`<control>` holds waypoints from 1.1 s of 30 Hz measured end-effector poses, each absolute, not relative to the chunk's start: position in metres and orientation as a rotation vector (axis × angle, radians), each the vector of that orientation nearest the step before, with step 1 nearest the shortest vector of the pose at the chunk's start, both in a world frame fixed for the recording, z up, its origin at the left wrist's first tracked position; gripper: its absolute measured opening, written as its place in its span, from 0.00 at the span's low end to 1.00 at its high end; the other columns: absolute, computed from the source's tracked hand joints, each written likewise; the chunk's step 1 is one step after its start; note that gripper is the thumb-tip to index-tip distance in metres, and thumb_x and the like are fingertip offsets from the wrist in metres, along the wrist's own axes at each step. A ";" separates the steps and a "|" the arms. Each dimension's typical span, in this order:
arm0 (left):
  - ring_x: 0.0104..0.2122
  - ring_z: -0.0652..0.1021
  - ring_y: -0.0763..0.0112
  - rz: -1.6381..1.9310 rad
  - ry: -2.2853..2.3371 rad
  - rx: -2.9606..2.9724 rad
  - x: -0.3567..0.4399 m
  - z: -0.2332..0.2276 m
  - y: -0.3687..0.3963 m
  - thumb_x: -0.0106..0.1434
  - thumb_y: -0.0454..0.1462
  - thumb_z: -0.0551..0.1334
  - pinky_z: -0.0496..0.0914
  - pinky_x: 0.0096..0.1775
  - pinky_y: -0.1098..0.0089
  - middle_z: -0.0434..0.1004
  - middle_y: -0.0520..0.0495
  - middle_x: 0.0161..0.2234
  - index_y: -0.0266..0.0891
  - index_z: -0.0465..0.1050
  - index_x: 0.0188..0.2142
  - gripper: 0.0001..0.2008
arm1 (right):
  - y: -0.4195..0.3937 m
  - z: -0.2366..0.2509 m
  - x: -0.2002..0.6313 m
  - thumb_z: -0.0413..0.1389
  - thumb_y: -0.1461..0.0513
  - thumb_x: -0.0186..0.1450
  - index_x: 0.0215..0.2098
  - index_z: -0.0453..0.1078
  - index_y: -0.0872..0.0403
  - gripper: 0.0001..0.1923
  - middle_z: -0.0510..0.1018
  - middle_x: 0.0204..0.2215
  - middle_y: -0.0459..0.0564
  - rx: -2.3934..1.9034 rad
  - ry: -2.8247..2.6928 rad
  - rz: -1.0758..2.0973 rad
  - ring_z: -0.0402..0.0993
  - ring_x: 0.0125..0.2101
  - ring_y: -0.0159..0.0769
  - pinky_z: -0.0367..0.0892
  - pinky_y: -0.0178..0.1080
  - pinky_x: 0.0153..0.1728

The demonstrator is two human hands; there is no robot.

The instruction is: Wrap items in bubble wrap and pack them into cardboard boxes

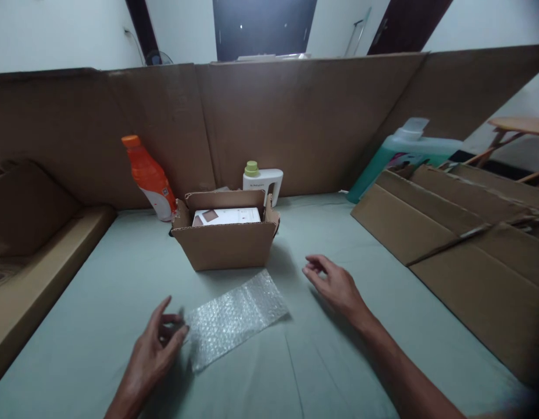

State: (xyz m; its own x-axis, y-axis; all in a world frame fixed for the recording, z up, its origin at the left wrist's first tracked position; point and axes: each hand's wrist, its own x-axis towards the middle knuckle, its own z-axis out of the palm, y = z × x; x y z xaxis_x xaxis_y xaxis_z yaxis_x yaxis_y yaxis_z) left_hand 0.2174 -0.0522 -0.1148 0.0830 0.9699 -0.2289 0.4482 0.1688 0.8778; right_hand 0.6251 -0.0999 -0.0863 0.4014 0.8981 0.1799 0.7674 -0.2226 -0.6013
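**My left hand at the corner of a bubble-wrap sheet, right hand free beside the carton**

My left hand (153, 349) rests on the pale green table cover (360, 349) with thumb and fingertips (182, 333) meeting at the near left corner of the bubble wrap (236, 317); motion blur at that corner keeps me from telling whether I pinch the sheet or merely touch it. The sheet lies flat and skewed, its far right corner reaching toward the small cardboard box (225, 241) and stopping just short of its front wall. My right hand (334, 285) hovers low over the cover to the right of the sheet, fingers loosely spread and slightly curled, holding nothing and touching neither sheet nor box.

The box stands upright with its flaps open; a white packet (228, 216) with a brown square printed on it lies inside. Behind the box, to its left, an orange bottle (149, 177) leans tilted against the cardboard screen (313, 122) that runs across the back of the table. Directly behind the box stands a white jug with a green cap (263, 177). At the far right a teal detergent bottle (402, 157) lies on its side behind a stack of flattened cardboard sheets (461, 233).
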 end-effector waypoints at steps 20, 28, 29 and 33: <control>0.37 0.82 0.58 1.007 1.653 1.638 0.243 -0.145 -0.026 0.58 0.51 0.62 0.77 0.39 0.62 0.84 0.41 0.39 0.37 0.76 0.51 0.27 | 0.013 -0.116 0.664 0.60 0.60 0.65 0.48 0.75 0.54 0.13 0.80 0.46 0.52 -1.924 -1.432 0.163 0.77 0.41 0.39 0.72 0.42 0.46; 0.40 0.82 0.55 1.063 1.628 1.611 0.244 -0.144 -0.026 0.59 0.52 0.61 0.76 0.44 0.58 0.84 0.38 0.41 0.34 0.77 0.48 0.27 | 0.047 -0.123 0.655 0.57 0.54 0.71 0.53 0.71 0.55 0.17 0.76 0.51 0.52 -1.689 -1.110 0.284 0.76 0.46 0.41 0.75 0.47 0.46; 0.41 0.82 0.54 1.057 1.618 1.606 0.244 -0.144 -0.026 0.58 0.52 0.61 0.76 0.45 0.58 0.83 0.38 0.42 0.34 0.77 0.47 0.27 | 0.038 -0.121 0.665 0.57 0.54 0.71 0.51 0.71 0.56 0.16 0.77 0.48 0.52 -1.660 -1.018 0.273 0.76 0.44 0.40 0.75 0.46 0.44; 0.41 0.81 0.54 1.013 1.598 1.605 0.242 -0.145 -0.024 0.59 0.52 0.61 0.74 0.48 0.55 0.83 0.39 0.41 0.36 0.77 0.47 0.26 | -0.025 -0.101 0.697 0.58 0.51 0.65 0.38 0.72 0.55 0.15 0.78 0.33 0.47 -1.491 -0.731 0.213 0.76 0.33 0.35 0.74 0.39 0.34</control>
